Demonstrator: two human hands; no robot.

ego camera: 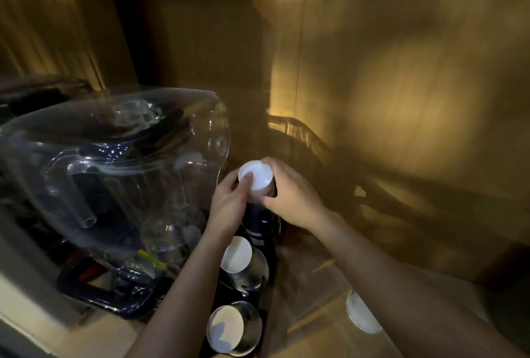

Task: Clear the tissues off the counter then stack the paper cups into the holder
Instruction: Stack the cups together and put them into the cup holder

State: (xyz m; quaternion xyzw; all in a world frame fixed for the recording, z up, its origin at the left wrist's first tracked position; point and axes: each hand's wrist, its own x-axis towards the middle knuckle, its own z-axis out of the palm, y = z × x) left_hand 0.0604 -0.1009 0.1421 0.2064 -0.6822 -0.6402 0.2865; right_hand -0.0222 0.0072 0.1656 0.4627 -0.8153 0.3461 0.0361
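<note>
A white paper cup (258, 178) is held bottom-up at the middle of the view. My left hand (229, 200) grips its left side, with the thumb lying across the white base. My right hand (289, 195) wraps around its right side. Directly beneath the cup stands a dark upright cup holder (259, 221), its lower part hidden by my hands. Two more cups lie in the dark rack below: one (243, 263) in the middle and one (233, 329) at the bottom edge. Another white cup (361, 314) stands on the counter under my right forearm.
A large clear water bottle (114, 171) on a dispenser fills the left side, close to my left arm. A wooden wall (401, 99) rises behind and to the right. The brown counter (309, 286) lies dimly lit at lower right.
</note>
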